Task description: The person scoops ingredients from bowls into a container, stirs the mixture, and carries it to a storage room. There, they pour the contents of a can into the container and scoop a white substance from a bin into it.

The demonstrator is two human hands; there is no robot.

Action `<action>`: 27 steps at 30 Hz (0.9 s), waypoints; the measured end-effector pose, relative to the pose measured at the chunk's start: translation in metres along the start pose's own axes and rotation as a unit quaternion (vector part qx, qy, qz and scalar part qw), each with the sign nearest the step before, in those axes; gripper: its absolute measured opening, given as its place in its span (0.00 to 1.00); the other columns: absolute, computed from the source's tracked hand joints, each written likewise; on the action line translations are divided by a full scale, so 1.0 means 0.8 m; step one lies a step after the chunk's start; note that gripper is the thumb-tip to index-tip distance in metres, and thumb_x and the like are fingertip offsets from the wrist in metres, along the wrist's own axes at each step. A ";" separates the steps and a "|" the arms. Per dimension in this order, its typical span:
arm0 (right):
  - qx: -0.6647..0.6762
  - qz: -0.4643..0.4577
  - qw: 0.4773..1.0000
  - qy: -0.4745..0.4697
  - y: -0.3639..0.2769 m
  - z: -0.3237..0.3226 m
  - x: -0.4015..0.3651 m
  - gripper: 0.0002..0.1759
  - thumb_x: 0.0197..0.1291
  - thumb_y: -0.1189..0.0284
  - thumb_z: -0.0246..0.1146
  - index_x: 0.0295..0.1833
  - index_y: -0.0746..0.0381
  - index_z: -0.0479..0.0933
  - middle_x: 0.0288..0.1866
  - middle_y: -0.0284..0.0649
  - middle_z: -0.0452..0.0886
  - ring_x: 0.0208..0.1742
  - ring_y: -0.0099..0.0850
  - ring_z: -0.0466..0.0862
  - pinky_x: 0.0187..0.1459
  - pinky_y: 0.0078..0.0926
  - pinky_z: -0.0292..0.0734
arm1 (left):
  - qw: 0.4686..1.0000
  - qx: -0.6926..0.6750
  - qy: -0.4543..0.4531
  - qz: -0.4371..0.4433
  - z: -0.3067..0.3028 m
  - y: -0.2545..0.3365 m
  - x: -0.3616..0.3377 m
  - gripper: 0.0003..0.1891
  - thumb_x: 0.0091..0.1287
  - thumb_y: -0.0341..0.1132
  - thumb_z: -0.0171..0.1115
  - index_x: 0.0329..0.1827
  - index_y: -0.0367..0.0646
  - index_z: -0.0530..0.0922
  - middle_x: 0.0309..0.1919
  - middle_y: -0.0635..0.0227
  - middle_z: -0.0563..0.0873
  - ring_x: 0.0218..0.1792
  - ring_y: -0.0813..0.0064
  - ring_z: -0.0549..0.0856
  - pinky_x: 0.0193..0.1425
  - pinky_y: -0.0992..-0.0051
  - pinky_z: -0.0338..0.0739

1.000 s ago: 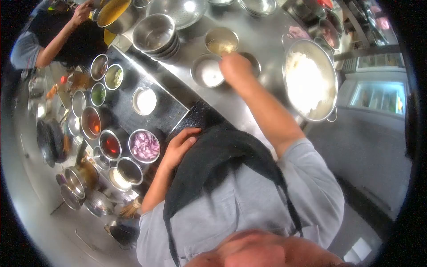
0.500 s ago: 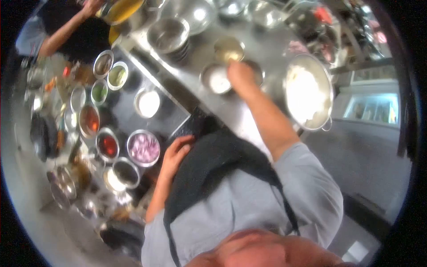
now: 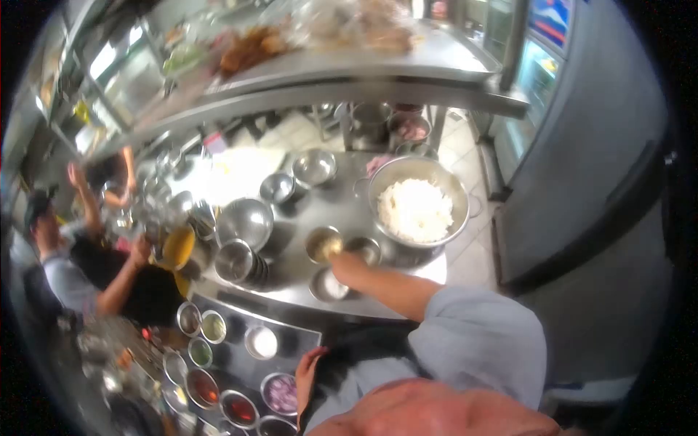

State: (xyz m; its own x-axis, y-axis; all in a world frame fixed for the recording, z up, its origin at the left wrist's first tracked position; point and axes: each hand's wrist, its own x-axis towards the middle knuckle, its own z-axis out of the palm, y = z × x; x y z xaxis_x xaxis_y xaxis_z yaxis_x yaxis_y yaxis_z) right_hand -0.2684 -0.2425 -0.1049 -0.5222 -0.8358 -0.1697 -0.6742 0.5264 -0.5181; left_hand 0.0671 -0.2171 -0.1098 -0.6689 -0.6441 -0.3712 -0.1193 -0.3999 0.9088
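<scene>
While right hand (image 3: 340, 263) meets round steel bowl (image 3: 322, 243), fingers' grip hidden, left hand (image 3: 308, 372) flat on dark apron (image 3: 363, 343).

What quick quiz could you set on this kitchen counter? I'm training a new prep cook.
1. True or false: the large round steel pot holds white rice.
2. The right hand reaches among: A) small round steel bowls, B) glass bottles, C) wooden boards.
3. Fill in: nearest the left hand sits a steel bowl of chopped ____ onion.
Key: 1 true; 2 A; 3 purple.
</scene>
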 end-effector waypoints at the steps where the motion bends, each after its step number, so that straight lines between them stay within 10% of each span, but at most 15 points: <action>1: 0.003 0.001 1.000 0.031 -0.001 -0.005 -0.016 0.14 0.65 0.72 0.50 0.51 0.63 0.77 0.43 0.55 0.85 0.46 0.51 0.86 0.45 0.53 0.79 | 1.000 0.004 0.007 -0.014 0.003 0.009 -0.004 0.15 0.73 0.30 0.59 0.59 0.35 0.79 0.55 0.61 0.85 0.57 0.71 0.82 0.65 0.74 0.73; 3: -0.003 0.011 1.000 0.028 0.011 -0.001 -0.034 0.15 0.65 0.71 0.50 0.52 0.63 0.77 0.42 0.54 0.85 0.45 0.50 0.87 0.44 0.52 0.79 | 0.992 0.041 -0.067 0.098 -0.025 -0.022 0.022 0.14 0.74 0.30 0.58 0.59 0.35 0.78 0.55 0.61 0.85 0.56 0.70 0.83 0.63 0.74 0.74; 9: -0.032 0.034 0.996 0.075 0.039 -0.016 -0.118 0.14 0.65 0.71 0.51 0.50 0.62 0.78 0.41 0.51 0.86 0.43 0.48 0.87 0.42 0.50 0.80 | 0.991 -0.009 -0.126 -0.035 -0.006 0.009 0.032 0.18 0.72 0.35 0.63 0.60 0.34 0.78 0.54 0.59 0.86 0.56 0.72 0.84 0.62 0.74 0.76; 17: -0.101 0.028 0.988 0.110 0.081 -0.009 -0.152 0.14 0.61 0.71 0.57 0.50 0.64 0.78 0.41 0.52 0.86 0.43 0.47 0.87 0.42 0.47 0.82 | 0.897 0.387 -0.196 0.085 0.084 0.062 -0.009 0.22 0.71 0.39 0.65 0.63 0.38 0.77 0.53 0.60 0.87 0.53 0.73 0.85 0.59 0.74 0.78; 21: -0.088 0.034 0.989 0.117 0.079 -0.015 -0.151 0.15 0.59 0.70 0.60 0.51 0.63 0.78 0.41 0.52 0.85 0.42 0.47 0.87 0.41 0.45 0.82 | 0.918 0.334 -0.192 0.090 0.052 0.005 0.006 0.21 0.72 0.39 0.65 0.62 0.37 0.77 0.53 0.61 0.87 0.53 0.75 0.85 0.58 0.76 0.78; 24: -0.082 0.029 0.993 0.082 0.075 -0.027 -0.150 0.15 0.61 0.70 0.57 0.51 0.64 0.77 0.38 0.51 0.86 0.41 0.47 0.88 0.40 0.45 0.82 | 0.968 0.137 -0.200 -0.069 -0.009 -0.097 0.043 0.19 0.73 0.39 0.63 0.60 0.36 0.79 0.51 0.63 0.87 0.52 0.76 0.84 0.57 0.77 0.77; 27: -0.081 0.012 0.993 0.080 0.085 -0.023 -0.142 0.14 0.62 0.70 0.53 0.49 0.64 0.78 0.37 0.51 0.86 0.40 0.49 0.88 0.39 0.46 0.82 | 0.931 0.269 -0.163 0.185 -0.010 -0.126 0.033 0.17 0.73 0.37 0.62 0.59 0.35 0.79 0.49 0.63 0.87 0.51 0.76 0.84 0.56 0.79 0.76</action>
State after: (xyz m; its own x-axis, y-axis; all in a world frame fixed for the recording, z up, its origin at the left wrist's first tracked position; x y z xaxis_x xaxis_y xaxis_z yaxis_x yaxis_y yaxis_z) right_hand -0.2646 -0.1094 -0.1051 -0.6064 -0.7942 -0.0383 -0.7291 0.5746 -0.3719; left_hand 0.0676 -0.1989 -0.2126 -0.9143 -0.4047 -0.0164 -0.1283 0.2512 0.9594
